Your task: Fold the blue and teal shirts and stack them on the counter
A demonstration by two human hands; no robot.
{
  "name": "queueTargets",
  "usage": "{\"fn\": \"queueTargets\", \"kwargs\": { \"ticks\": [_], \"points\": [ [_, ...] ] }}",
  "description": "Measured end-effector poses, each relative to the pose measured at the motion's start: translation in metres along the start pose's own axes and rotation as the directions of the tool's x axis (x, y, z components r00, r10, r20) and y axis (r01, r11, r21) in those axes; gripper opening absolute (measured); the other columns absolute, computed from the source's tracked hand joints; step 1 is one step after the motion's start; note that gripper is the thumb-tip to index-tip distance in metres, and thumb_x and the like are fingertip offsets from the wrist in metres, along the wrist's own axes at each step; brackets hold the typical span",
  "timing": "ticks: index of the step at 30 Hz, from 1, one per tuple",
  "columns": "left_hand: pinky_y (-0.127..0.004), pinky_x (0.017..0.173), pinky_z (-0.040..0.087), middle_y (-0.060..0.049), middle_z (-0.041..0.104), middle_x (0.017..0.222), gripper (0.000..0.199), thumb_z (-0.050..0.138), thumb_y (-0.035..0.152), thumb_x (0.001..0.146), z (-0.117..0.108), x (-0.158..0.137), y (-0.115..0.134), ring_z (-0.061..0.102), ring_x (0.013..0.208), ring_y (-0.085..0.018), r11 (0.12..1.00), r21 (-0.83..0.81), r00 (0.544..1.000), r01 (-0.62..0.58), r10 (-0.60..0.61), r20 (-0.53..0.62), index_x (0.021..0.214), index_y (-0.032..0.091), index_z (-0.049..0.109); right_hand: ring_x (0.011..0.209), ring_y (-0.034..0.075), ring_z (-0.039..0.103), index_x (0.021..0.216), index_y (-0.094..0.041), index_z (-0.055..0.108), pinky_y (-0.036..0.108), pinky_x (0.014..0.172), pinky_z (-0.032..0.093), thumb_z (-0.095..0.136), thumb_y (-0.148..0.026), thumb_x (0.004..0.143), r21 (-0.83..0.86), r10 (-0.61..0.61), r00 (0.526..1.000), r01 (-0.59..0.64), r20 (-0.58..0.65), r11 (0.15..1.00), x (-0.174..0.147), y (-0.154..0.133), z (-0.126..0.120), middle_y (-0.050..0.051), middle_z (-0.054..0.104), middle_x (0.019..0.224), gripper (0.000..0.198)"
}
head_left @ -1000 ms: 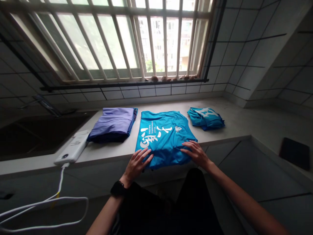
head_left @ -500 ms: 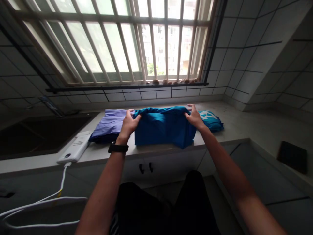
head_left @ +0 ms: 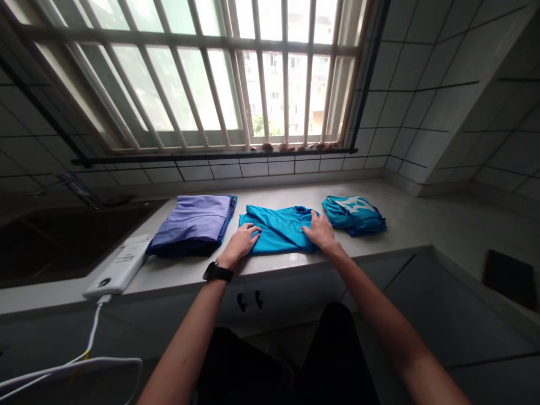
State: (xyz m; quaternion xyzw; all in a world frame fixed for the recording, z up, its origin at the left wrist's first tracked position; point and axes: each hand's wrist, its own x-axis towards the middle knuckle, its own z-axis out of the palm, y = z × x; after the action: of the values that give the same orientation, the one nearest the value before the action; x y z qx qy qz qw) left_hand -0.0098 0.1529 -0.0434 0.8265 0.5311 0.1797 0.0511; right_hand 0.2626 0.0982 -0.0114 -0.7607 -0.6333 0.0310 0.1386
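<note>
A bright blue T-shirt [head_left: 278, 230] lies folded in half on the grey counter [head_left: 422, 216] in front of me. My left hand [head_left: 241, 242] rests flat on its left end, fingers spread. My right hand [head_left: 319, 232] presses flat on its right end. Neither hand grips the cloth. A black watch sits on my left wrist.
A folded purple garment [head_left: 194, 222] lies left of the shirt, and a small folded blue shirt with white print [head_left: 353, 212] lies right of it. A white power bank [head_left: 120, 269] with a cable sits near the counter's front edge. A dark sink [head_left: 63, 236] is at left, a dark pad [head_left: 510, 278] at right.
The blue shirt lay spread out. My hands took its near edge, lifted it and carried it back over the far half. The shirt now lies folded, both hands flat on it.
</note>
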Motion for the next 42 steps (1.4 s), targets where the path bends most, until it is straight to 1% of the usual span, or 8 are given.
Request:
{"fn": "queueTargets", "kwargs": {
  "ticks": [4,9,14,19,24,32,36,42],
  "points": [
    [-0.038,0.104,0.054,-0.013,0.064,0.14,0.039,0.047,0.034,0.101,0.011,-0.003,-0.002,0.064,0.125,-0.025,0.994,0.103,0.999,-0.022,0.025,-0.027,0.132,0.024,0.07,0.121,0.024,0.067,0.124,-0.02,0.075,0.028,0.105,0.048,0.051,-0.017,0.099,0.037,-0.132,0.982,0.128,0.138,0.991,0.033,0.009,-0.002,0.011,0.074,0.127,0.035],
    [-0.041,0.104,0.053,-0.015,0.064,0.139,0.044,0.042,0.032,0.103,0.018,-0.009,-0.004,0.063,0.123,-0.027,0.987,0.161,0.998,-0.022,0.031,-0.049,0.139,0.023,0.066,0.131,0.033,0.059,0.146,-0.013,0.061,0.038,0.11,0.046,0.049,-0.031,0.104,-0.017,-0.081,0.996,0.08,-0.041,0.997,0.051,0.016,-0.008,0.022,0.062,0.143,0.046],
    [-0.04,0.106,0.051,-0.015,0.063,0.14,0.046,0.041,0.03,0.104,0.02,-0.01,-0.002,0.062,0.125,-0.027,0.979,0.201,0.998,-0.032,0.041,-0.037,0.142,0.021,0.063,0.12,0.028,0.067,0.134,-0.022,0.071,0.031,0.101,0.05,0.064,-0.037,0.098,-0.003,-0.231,0.964,0.233,0.13,0.972,0.052,0.003,-0.003,0.013,0.072,0.129,0.04],
    [-0.043,0.107,0.051,-0.016,0.062,0.143,0.045,0.041,0.03,0.104,0.016,-0.012,0.002,0.061,0.127,-0.029,0.981,0.192,1.0,-0.005,0.011,-0.027,0.143,0.022,0.063,0.117,0.027,0.067,0.134,-0.016,0.069,0.034,0.1,0.05,0.034,-0.015,0.106,-0.058,-0.049,0.991,0.042,-0.121,0.997,0.067,0.003,-0.012,0.018,0.066,0.137,0.045],
    [-0.045,0.108,0.05,-0.016,0.06,0.145,0.047,0.037,0.031,0.106,0.011,-0.014,0.009,0.059,0.13,-0.03,0.979,0.201,1.0,0.018,-0.019,0.005,0.146,0.022,0.061,0.131,0.031,0.058,0.142,-0.011,0.06,0.037,0.11,0.044,0.036,-0.011,0.103,-0.077,-0.035,0.992,0.026,-0.124,0.997,0.068,-0.003,-0.024,0.024,0.056,0.147,0.046],
    [-0.045,0.106,0.051,-0.016,0.063,0.137,0.045,0.041,0.033,0.106,-0.002,-0.019,0.021,0.061,0.126,-0.031,0.968,0.248,0.996,0.043,-0.061,0.065,0.145,0.022,0.06,0.152,0.049,0.031,0.164,-0.021,0.036,0.071,0.111,0.034,0.034,-0.055,0.108,-0.122,0.133,0.948,-0.101,0.289,0.987,0.009,-0.042,0.01,0.028,0.025,0.17,0.066],
    [-0.044,0.103,0.052,-0.017,0.067,0.129,0.041,0.048,0.038,0.105,-0.011,-0.039,0.039,0.062,0.123,-0.032,0.954,0.299,0.997,0.009,-0.03,0.068,0.136,0.018,0.065,0.159,0.043,0.017,0.168,-0.027,0.028,0.072,0.118,0.025,0.022,-0.046,0.11,-0.126,-0.03,0.962,0.066,0.271,0.99,0.021,-0.028,0.021,0.016,0.017,0.176,0.061],
    [-0.041,0.095,0.052,-0.016,0.074,0.11,0.038,0.05,0.041,0.104,-0.021,-0.083,0.08,0.068,0.108,-0.03,0.956,0.283,0.994,-0.081,0.058,0.09,0.107,0.013,0.075,0.161,0.032,0.021,0.164,-0.021,0.037,0.061,0.128,0.02,0.031,-0.032,0.109,-0.11,-0.471,0.84,0.513,0.27,0.851,0.05,-0.015,0.016,0.007,0.029,0.172,0.056]
  ]
}}
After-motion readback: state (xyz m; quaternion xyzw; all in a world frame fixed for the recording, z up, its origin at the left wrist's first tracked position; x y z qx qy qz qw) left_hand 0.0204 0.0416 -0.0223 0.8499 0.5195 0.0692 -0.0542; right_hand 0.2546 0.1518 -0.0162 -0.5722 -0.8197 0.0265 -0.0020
